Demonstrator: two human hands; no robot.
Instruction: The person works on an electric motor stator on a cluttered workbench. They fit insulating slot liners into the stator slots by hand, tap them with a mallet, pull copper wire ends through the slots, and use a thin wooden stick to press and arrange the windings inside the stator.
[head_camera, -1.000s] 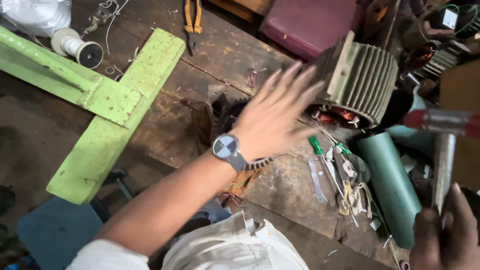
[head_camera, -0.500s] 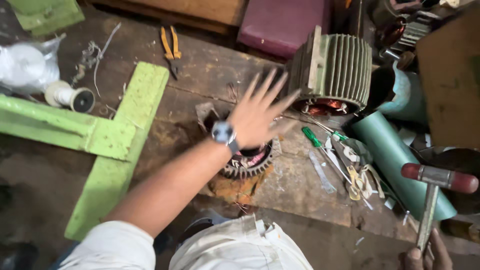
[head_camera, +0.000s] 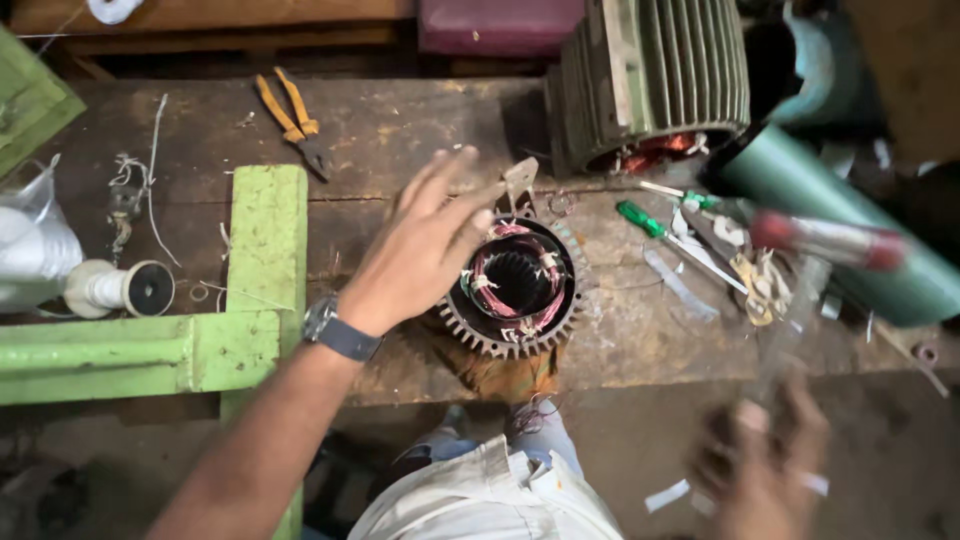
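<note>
1. Left hand (head_camera: 415, 250): released, fingers spread, hovering just left of the stator (head_camera: 515, 288), fingertips over its rim.
2. Stator: round, toothed, pink-and-white windings; stands at the workbench (head_camera: 400, 130) front edge, middle.
3. Right hand (head_camera: 765, 460): blurred, clenched on the handle of a hammer (head_camera: 825, 240), red-ended head up, past the bench's front right.
4. Green-handled screwdriver (head_camera: 665, 235) lies right of the stator; orange-handled pliers (head_camera: 290, 120) near the back edge.

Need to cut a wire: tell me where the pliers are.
The orange-handled pliers lie at the back of the wooden workbench, left of the finned motor housing and beyond the green frame.
</note>
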